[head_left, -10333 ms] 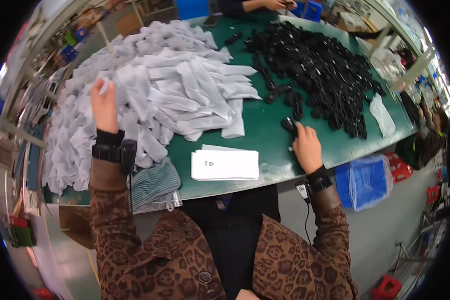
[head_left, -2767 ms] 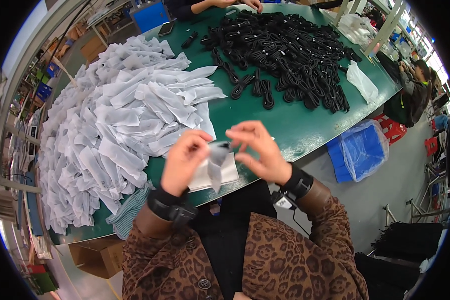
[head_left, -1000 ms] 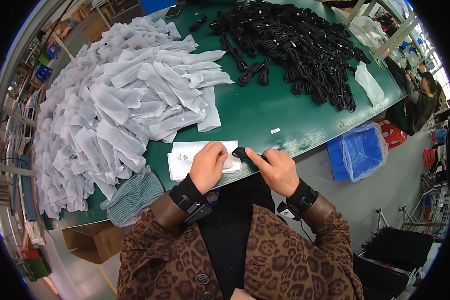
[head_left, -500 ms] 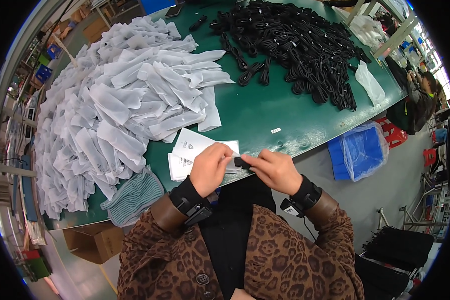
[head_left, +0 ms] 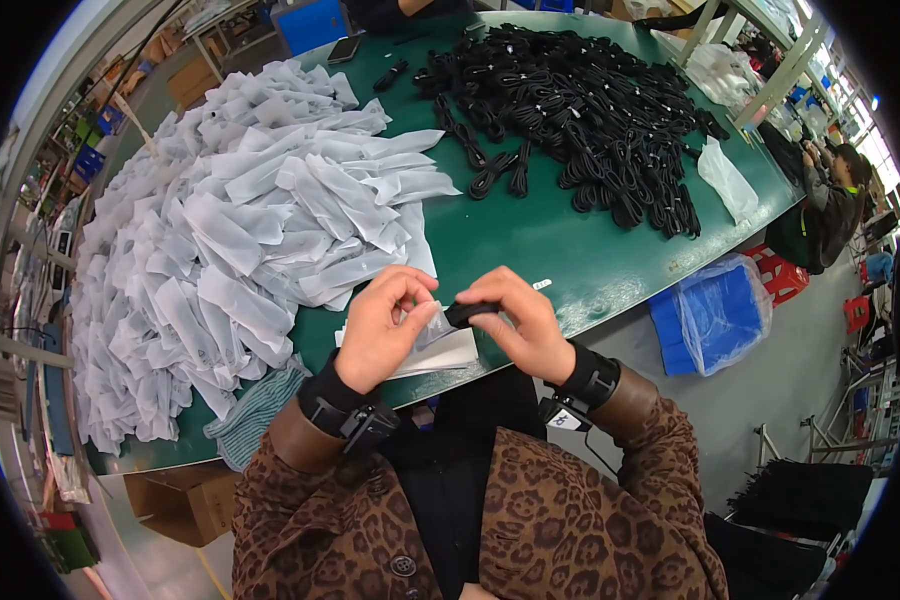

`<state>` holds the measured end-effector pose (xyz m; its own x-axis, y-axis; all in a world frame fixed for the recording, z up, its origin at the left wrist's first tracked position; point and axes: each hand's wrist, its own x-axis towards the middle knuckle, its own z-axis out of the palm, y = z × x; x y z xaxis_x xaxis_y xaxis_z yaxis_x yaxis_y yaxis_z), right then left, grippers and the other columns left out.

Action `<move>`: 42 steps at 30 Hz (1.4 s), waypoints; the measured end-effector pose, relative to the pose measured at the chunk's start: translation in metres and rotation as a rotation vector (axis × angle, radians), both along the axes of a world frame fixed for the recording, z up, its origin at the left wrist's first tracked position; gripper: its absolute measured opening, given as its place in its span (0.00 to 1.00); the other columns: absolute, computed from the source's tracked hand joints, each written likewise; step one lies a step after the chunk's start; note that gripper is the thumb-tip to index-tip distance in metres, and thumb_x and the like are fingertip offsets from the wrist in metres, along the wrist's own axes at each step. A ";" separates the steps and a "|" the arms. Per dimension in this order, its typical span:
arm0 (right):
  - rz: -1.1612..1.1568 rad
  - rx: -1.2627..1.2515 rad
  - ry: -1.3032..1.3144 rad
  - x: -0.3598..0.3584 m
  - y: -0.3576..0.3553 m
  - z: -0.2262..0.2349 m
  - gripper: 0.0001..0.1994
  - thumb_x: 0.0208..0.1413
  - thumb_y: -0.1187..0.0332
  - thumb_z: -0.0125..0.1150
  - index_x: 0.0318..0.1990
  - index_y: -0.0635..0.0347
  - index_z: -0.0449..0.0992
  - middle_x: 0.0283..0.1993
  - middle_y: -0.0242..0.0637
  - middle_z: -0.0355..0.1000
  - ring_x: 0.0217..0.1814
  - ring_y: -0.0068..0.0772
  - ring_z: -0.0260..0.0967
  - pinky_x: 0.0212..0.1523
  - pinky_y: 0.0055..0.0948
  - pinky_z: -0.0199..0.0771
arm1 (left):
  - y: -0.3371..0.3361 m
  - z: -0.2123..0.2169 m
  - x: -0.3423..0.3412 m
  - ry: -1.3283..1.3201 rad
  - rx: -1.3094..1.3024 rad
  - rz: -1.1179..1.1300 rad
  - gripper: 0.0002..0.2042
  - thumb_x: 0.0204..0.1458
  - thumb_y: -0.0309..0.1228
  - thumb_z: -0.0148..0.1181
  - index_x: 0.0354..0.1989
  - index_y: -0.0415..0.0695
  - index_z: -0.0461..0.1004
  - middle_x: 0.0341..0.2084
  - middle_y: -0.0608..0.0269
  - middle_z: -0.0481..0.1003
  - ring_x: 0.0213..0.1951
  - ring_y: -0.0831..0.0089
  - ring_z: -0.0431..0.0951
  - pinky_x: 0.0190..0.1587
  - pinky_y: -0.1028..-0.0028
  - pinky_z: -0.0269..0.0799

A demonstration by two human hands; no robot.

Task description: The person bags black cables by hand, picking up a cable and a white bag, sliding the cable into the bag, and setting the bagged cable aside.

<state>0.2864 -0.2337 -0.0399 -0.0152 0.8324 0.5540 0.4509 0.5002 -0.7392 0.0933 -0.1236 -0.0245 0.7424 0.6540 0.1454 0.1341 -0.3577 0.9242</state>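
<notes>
My left hand (head_left: pixel 378 330) pinches the edge of a thin whitish bag (head_left: pixel 434 326) just above a stack of flat white bags (head_left: pixel 448 354) at the table's front edge. Between the fingers and thumb of my right hand (head_left: pixel 526 325) is a bundled black cable (head_left: pixel 468 314). Its left end meets the bag near the bag's edge; whether it is inside I cannot tell. To the left rises a large heap of whitish bags (head_left: pixel 255 215). Many bundled black cables (head_left: pixel 600 125) lie heaped at the back right of the green table (head_left: pixel 500 235).
A teal striped cloth (head_left: pixel 260 415) lies by the near left edge, above a cardboard box (head_left: pixel 185 500). Off the right edge stand a blue bin (head_left: pixel 695 320) with a clear liner and a red stool (head_left: pixel 778 275). A phone (head_left: pixel 344 49) and another person's sleeve (head_left: pixel 380 12) are at the back.
Both hands have risen slightly from the stack. The bag is lifted in my left fingers, and the black cable shows more fully in my right hand. A person's sleeve has appeared at the back.
</notes>
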 end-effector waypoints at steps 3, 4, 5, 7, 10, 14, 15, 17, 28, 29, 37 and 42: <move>0.112 0.065 0.061 0.007 0.012 0.008 0.12 0.50 0.83 0.63 0.44 0.65 0.75 0.41 0.40 0.72 0.44 0.34 0.71 0.45 0.30 0.73 | 0.012 0.002 -0.006 -0.023 -0.012 0.013 0.03 0.55 0.26 0.59 0.31 0.41 0.72 0.45 0.65 0.73 0.39 0.82 0.68 0.42 0.78 0.64; 0.123 0.067 0.063 0.006 0.013 0.008 0.12 0.50 0.83 0.63 0.44 0.65 0.75 0.41 0.40 0.72 0.44 0.34 0.71 0.45 0.30 0.73 | 0.014 0.001 -0.008 -0.021 -0.009 0.024 0.03 0.55 0.26 0.59 0.31 0.41 0.72 0.45 0.65 0.73 0.39 0.82 0.68 0.42 0.78 0.64; 0.054 -0.043 0.121 0.004 0.014 0.007 0.12 0.51 0.83 0.63 0.43 0.65 0.75 0.41 0.40 0.72 0.44 0.32 0.71 0.45 0.29 0.74 | 0.014 -0.002 -0.008 -0.062 -0.059 0.014 0.04 0.56 0.26 0.59 0.31 0.41 0.72 0.45 0.65 0.73 0.40 0.81 0.68 0.43 0.78 0.64; -0.088 -0.261 0.230 0.001 0.017 0.006 0.11 0.52 0.82 0.63 0.43 0.65 0.75 0.42 0.39 0.73 0.44 0.28 0.71 0.45 0.27 0.74 | 0.016 -0.004 -0.005 -0.148 -0.155 -0.010 0.05 0.57 0.28 0.59 0.31 0.41 0.72 0.45 0.63 0.73 0.43 0.79 0.69 0.45 0.78 0.65; -0.072 -0.274 0.272 -0.008 0.015 -0.002 0.10 0.53 0.82 0.63 0.43 0.65 0.75 0.44 0.38 0.73 0.45 0.26 0.71 0.44 0.26 0.75 | 0.009 0.002 0.000 -0.197 -0.221 -0.033 0.06 0.58 0.29 0.58 0.32 0.41 0.72 0.46 0.62 0.73 0.46 0.78 0.70 0.47 0.77 0.65; 0.131 -0.198 0.217 -0.006 0.026 0.017 0.10 0.53 0.82 0.63 0.43 0.65 0.76 0.46 0.37 0.72 0.46 0.25 0.72 0.42 0.24 0.75 | 0.020 0.001 -0.008 -0.276 -0.316 -0.101 0.06 0.60 0.30 0.56 0.36 0.40 0.73 0.49 0.60 0.72 0.49 0.75 0.71 0.51 0.74 0.67; 0.230 -0.156 0.179 -0.004 0.030 0.022 0.10 0.53 0.82 0.62 0.43 0.66 0.76 0.47 0.37 0.72 0.46 0.26 0.72 0.41 0.24 0.75 | 0.026 0.001 -0.011 -0.301 -0.346 -0.128 0.07 0.60 0.31 0.55 0.38 0.39 0.73 0.50 0.59 0.72 0.50 0.74 0.72 0.52 0.73 0.68; 0.227 -0.114 0.167 -0.003 0.038 0.027 0.10 0.54 0.82 0.61 0.43 0.66 0.76 0.48 0.38 0.72 0.46 0.26 0.72 0.41 0.24 0.75 | 0.032 0.010 -0.016 -0.325 -0.435 -0.120 0.08 0.61 0.31 0.55 0.41 0.38 0.73 0.51 0.59 0.72 0.50 0.72 0.72 0.54 0.71 0.68; 0.019 0.032 0.085 0.004 0.070 0.026 0.08 0.56 0.82 0.58 0.41 0.64 0.78 0.41 0.39 0.73 0.36 0.31 0.73 0.35 0.24 0.75 | 0.067 0.015 -0.048 -0.523 -0.755 -0.041 0.16 0.64 0.33 0.49 0.52 0.31 0.70 0.48 0.49 0.76 0.51 0.58 0.77 0.58 0.57 0.70; -0.129 0.027 0.048 0.025 0.083 0.021 0.07 0.55 0.82 0.58 0.40 0.63 0.78 0.40 0.39 0.73 0.34 0.35 0.73 0.34 0.25 0.74 | 0.084 0.023 -0.058 -0.600 -0.684 -0.037 0.17 0.65 0.34 0.49 0.52 0.31 0.70 0.47 0.47 0.76 0.51 0.56 0.77 0.58 0.55 0.71; -0.367 -0.030 -0.842 0.169 0.165 -0.057 0.12 0.44 0.71 0.68 0.39 0.56 0.78 0.40 0.33 0.73 0.50 0.42 0.70 0.48 0.41 0.71 | 0.202 0.042 -0.111 -0.483 -0.479 0.155 0.10 0.64 0.31 0.45 0.36 0.36 0.69 0.27 0.59 0.72 0.31 0.60 0.77 0.52 0.49 0.75; -0.359 -0.141 -1.021 0.143 0.176 -0.051 0.14 0.44 0.67 0.70 0.39 0.55 0.77 0.42 0.34 0.71 0.52 0.44 0.68 0.48 0.42 0.71 | 0.239 0.026 -0.148 -0.629 -0.587 0.056 0.07 0.62 0.26 0.45 0.35 0.37 0.69 0.27 0.59 0.71 0.33 0.68 0.74 0.51 0.54 0.76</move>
<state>0.4290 -0.0574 -0.0909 -0.1573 0.9352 0.3173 0.9872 0.1570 0.0265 -0.0542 0.1158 0.0018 0.6015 0.7855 0.1457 -0.4618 0.1930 0.8657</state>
